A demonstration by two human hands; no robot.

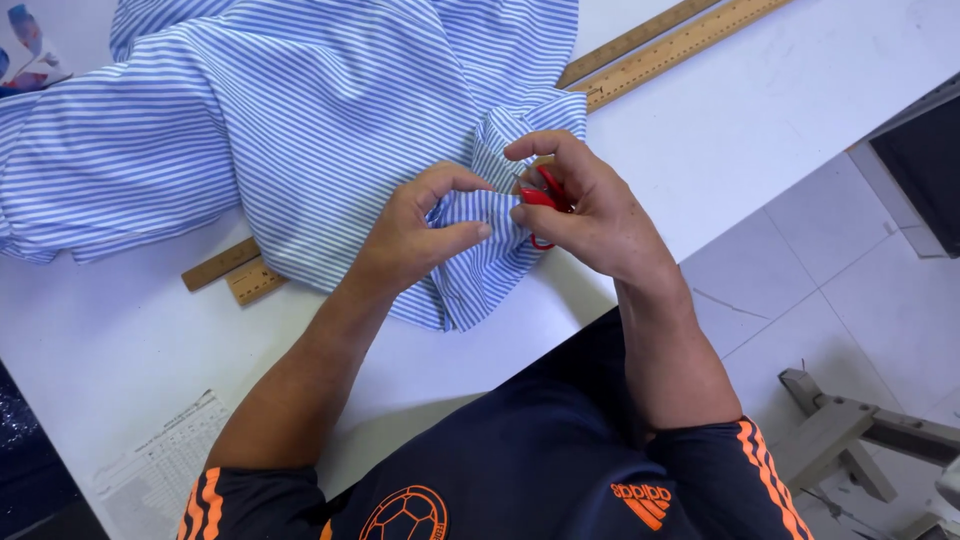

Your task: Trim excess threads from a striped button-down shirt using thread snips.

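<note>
striped blue fabric (330, 120) between both hands; red snips (545, 195)

Your blue-and-white striped shirt (330, 110) sprawls crumpled over the white table, one fold bunched up (red thread snips (545, 200) pressed against it).

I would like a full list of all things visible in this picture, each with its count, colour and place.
striped garment: one, blue and white, spread on the table's upper left.
wooden rulers: two, tan, side by side, running under the garment.
small snips: one, red, in the right hand.
printed sheet: one, white, table's lower left edge.
table: one, white.
wooden frame: one, grey, on the tiled floor at lower right.
left hand: pinching a fold of the garment.
right hand: holding the snips at the fold.
</note>
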